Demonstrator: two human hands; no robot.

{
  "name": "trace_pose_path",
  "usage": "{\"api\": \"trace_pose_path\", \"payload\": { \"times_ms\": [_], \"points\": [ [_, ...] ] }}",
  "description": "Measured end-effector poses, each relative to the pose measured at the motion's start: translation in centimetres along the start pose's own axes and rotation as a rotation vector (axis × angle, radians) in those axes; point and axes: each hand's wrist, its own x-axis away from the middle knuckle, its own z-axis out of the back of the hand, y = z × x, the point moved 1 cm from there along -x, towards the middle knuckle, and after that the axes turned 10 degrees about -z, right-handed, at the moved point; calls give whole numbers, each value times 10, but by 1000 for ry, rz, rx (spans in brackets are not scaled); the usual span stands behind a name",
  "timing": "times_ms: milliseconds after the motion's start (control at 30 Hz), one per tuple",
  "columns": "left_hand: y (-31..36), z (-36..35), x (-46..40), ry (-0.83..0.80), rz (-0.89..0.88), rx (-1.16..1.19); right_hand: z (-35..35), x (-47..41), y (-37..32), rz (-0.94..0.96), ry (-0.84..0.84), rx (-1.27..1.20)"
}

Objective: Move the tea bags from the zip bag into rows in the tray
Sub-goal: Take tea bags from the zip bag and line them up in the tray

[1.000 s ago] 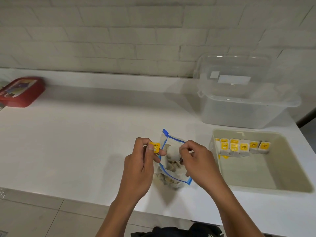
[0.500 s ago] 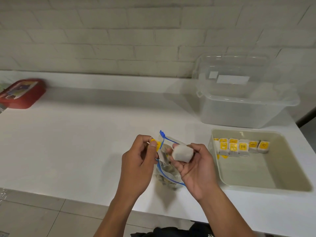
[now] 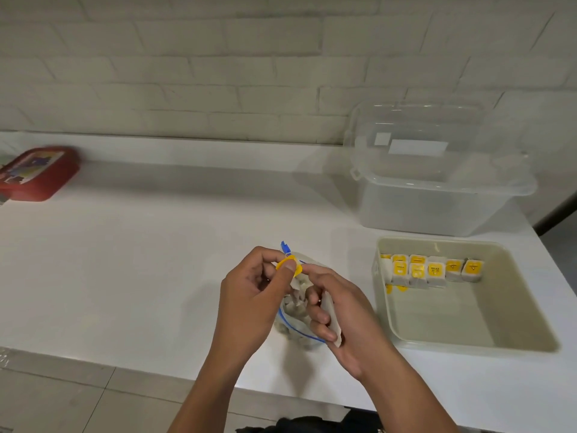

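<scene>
Left hand (image 3: 253,295): thumb and forefinger pinch a yellow tag (image 3: 289,266) just above the mouth of the zip bag (image 3: 296,320), probably to keep the tag and its string from tangling while the bag's own pouch is sorted out. Right hand (image 3: 340,317): fingers curled round one tea bag (image 3: 331,317), held edge-on in the palm; its forefinger reaches up to touch the tag. Whether tag and pouch belong to the same tea bag is hard to tell, since the string is not visible.

Zip bag sits on the worktop (image 3: 140,276) near the front edge, under both hands, mouth open, more tea bags inside.

Tray (image 3: 468,346) lies just right of the hands, toward the worktop's right edge. One row of tea bags (image 3: 434,271) stands along its far wall, tags facing up; the near part is unfilled. Judged: task early, most bags not yet moved.

Behind the tray, a clear plastic tub (image 3: 437,198). Red box (image 3: 37,173) at the far left.
</scene>
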Motion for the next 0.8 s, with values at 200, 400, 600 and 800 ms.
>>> {"api": "trace_pose_path", "payload": {
  "times_ms": [200,400,600,800],
  "points": [
    [15,-14,-10,-6,64,181,13,6,-4,-18,-205,123],
    [23,-44,-10,-32,4,107,39,11,-19,50,-161,142],
    [30,-89,-7,-17,14,90,72,18,-38,167,12,178],
    [23,-135,-7,116,85,56,112,22,-56,211,69,139]
  ]
}}
